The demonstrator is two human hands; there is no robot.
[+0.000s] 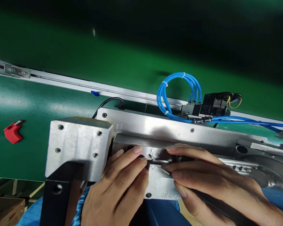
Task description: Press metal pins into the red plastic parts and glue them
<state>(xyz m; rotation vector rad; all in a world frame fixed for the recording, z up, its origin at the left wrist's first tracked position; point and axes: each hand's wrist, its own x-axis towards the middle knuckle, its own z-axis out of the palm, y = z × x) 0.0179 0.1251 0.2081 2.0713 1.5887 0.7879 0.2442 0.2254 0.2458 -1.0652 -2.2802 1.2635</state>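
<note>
My left hand [122, 185] lies over the left part of a metal fixture block [160, 185]. Its fingers are stretched out side by side, the tips resting at the edge of a central slot; its thumb is hidden. From the other side reaches my right hand [217, 179], fingers bent together around a small dark metal piece [163, 161] in the slot. Below the right fingertips a thin shiny edge shows, but what exactly they grip is hidden. A dark long shape runs under the right palm, too covered to name. Between both sets of fingertips the slot's bright metal is visible.
Close on the left stands a drilled metal block [77, 144] on a black bracket [58, 194]. Behind the fixture are coiled blue air hoses [161, 91] and a black valve [213, 105]. A red plastic piece [13, 132] lies on the green table [37, 157].
</note>
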